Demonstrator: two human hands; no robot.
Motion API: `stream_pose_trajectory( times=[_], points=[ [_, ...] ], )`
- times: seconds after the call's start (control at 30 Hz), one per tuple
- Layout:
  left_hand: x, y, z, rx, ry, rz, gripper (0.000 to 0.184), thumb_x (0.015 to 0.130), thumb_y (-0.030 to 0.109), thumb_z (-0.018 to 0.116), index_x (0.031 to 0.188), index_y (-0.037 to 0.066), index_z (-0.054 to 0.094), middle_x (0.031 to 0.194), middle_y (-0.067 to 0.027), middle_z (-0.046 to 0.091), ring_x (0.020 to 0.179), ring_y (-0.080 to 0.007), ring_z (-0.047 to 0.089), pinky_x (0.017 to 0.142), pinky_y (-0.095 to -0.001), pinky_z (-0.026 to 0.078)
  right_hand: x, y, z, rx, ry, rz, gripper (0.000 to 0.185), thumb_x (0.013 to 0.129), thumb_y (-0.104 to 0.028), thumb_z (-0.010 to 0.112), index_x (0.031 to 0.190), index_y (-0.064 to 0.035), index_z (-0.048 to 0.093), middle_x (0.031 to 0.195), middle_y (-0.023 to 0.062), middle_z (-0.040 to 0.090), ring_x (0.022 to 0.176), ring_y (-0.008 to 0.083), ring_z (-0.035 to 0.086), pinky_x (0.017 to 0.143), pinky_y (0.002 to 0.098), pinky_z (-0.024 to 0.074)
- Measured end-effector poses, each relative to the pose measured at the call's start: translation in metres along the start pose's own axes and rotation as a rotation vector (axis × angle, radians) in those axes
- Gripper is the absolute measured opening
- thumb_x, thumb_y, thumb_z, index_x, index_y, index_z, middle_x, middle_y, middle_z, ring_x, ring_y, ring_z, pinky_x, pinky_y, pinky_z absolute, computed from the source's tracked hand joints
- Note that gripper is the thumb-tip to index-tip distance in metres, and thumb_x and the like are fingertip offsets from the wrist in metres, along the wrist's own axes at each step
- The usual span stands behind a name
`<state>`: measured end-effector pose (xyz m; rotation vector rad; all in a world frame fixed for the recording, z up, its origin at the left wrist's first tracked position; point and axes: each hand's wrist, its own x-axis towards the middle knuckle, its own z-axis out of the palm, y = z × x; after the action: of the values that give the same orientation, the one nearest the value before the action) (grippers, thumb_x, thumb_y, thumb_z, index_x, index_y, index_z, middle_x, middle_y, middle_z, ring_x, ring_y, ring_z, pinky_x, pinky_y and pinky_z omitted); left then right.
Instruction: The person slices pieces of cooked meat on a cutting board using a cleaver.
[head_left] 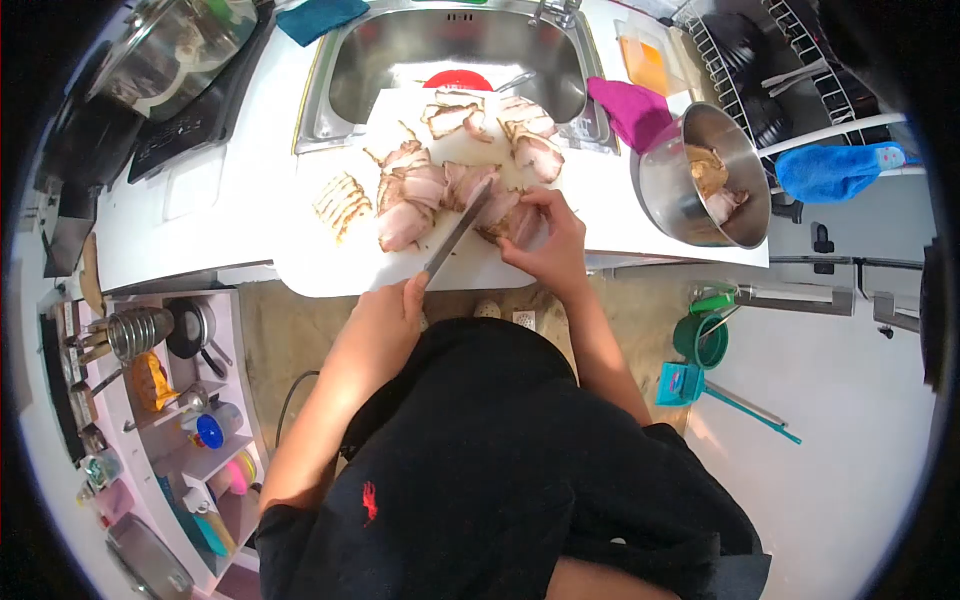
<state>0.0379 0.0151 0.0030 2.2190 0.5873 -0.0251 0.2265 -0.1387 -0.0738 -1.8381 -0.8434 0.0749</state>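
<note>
My left hand (388, 312) is closed round the handle of a knife (458, 234), its blade slanting up and to the right over the meat. Beneath the blade tip lies a piece of cooked meat (468, 183). With bent fingers, my right hand (552, 245) grips a chunk of meat (515, 216) on the right of the blade. Both rest on a white cutting board (345, 272), which reaches over the sink's front edge. More meat pieces (405, 225) lie left of the knife, thin slices (343, 205) at the far left, and others (538, 155) towards the sink.
Behind the board is a steel sink (400, 50) with a red bowl (458, 80) in it. A steel pot (660, 190) holding meat stands at the right, beside a magenta cloth (630, 110). A dish rack (720, 85) is at far right, a stove (190, 125) at left.
</note>
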Motion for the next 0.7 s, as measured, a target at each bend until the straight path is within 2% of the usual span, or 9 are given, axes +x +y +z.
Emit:
stream_pose_trajectory(
  times=[0.1,0.23,0.33,0.4,0.5,0.6,0.7],
  points=[
    [-0.004,0.007,0.005,-0.072,-0.057,-0.045,0.043,0.104,0.032,0.035,0.113,-0.002,0.061,0.083,-0.0338,0.06,0.086,-0.0523,0.058,0.078,-0.0569,0.044,0.001,-0.003,-0.002,-0.039,-0.041,0.015,0.05,0.06,-0.01,0.079,0.105,-0.0036,0.058,0.101,0.0096,0.065,0.089,0.019,0.062,0.085,0.031,0.0494],
    [-0.009,0.01,0.014,-0.161,-0.012,0.003,0.04,0.104,0.03,0.035,0.126,0.004,0.057,0.078,-0.0324,0.061,0.078,-0.0513,0.059,0.072,-0.056,0.044,0.0,-0.011,-0.008,-0.07,-0.117,0.068,0.049,0.061,-0.009,0.077,0.105,-0.0025,0.058,0.106,0.0106,0.063,0.094,0.0216,0.061,0.088,0.0312,0.0481],
    [-0.002,0.024,0.011,-0.197,-0.038,-0.011,0.039,0.103,0.027,0.037,0.132,0.005,0.052,0.075,-0.0308,0.061,0.073,-0.0499,0.059,0.067,-0.0545,0.046,0.004,-0.01,-0.011,-0.121,-0.097,-0.115,0.049,0.061,-0.008,0.077,0.106,-0.0011,0.058,0.111,0.0127,0.06,0.099,0.0235,0.06,0.088,0.0317,0.0478],
    [0.009,0.029,0.012,-0.171,-0.077,-0.031,0.039,0.103,0.025,0.038,0.134,0.005,0.049,0.073,-0.0299,0.061,0.071,-0.049,0.06,0.065,-0.0536,0.046,0.002,-0.01,-0.011,-0.108,-0.098,-0.086,0.05,0.061,-0.009,0.078,0.106,-0.0006,0.059,0.111,0.0138,0.059,0.102,0.0243,0.06,0.089,0.0325,0.0474],
    [0.025,0.014,0.034,-0.225,0.049,0.131,0.034,0.102,0.022,0.04,0.129,0.004,0.052,0.072,-0.0297,0.06,0.07,-0.0492,0.059,0.063,-0.0545,0.045,0.001,-0.007,-0.012,-0.094,-0.091,-0.071,0.05,0.061,-0.008,0.08,0.106,0.0002,0.06,0.111,0.0145,0.059,0.104,0.0256,0.059,0.091,0.0339,0.047],
    [0.045,0.014,0.043,-0.141,0.081,0.235,0.032,0.102,0.024,0.039,0.12,0.003,0.055,0.075,-0.0301,0.061,0.072,-0.0492,0.059,0.063,-0.0563,0.044,-0.003,0.0,-0.007,-0.035,-0.075,-0.054,0.049,0.061,-0.007,0.081,0.105,0.0004,0.061,0.112,0.0144,0.059,0.105,0.0265,0.059,0.092,0.0348,0.0469],
    [0.057,0.021,0.05,-0.18,0.144,0.216,0.031,0.103,0.026,0.037,0.114,0.004,0.056,0.077,-0.0295,0.061,0.072,-0.0491,0.059,0.064,-0.0571,0.044,-0.005,0.003,-0.004,-0.066,-0.023,-0.1,0.047,0.06,-0.01,0.08,0.103,-0.0024,0.063,0.11,0.0143,0.059,0.102,0.0296,0.06,0.087,0.0364,0.0486]
  ],
)
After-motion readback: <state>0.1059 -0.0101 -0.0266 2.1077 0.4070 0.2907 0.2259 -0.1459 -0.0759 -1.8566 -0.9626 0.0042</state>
